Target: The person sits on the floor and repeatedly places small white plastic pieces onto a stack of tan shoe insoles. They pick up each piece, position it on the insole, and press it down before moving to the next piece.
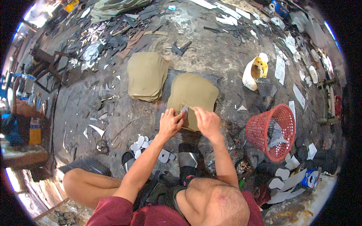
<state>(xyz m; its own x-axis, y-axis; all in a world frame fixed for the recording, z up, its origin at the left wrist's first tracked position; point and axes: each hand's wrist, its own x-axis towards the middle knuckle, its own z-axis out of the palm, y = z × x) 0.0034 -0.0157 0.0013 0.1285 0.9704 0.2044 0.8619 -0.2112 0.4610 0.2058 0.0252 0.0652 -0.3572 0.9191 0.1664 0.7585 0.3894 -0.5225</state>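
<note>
In front of me lies a tan sheet (194, 90) with a rounded outline, resting on a dark board (211, 78). My left hand (171, 123) is at its near left part, fingers bent and pressing on a small grey pointed piece (185, 109). My right hand (207, 121) is closed around a thin light-coloured stick (187, 105), whose tip reaches toward the grey piece; the kind of tool is not clear. Left of the sheet stands a stack of similar tan sheets (147, 75).
At right a red plastic basket (253, 128) leans over, grey scraps inside. Beyond it lies a cut-open white container (249, 77). White oval pieces (141, 141) lie by my feet. Dark scraps (128, 37) litter the far floor; a metal frame (49, 69) stands at left.
</note>
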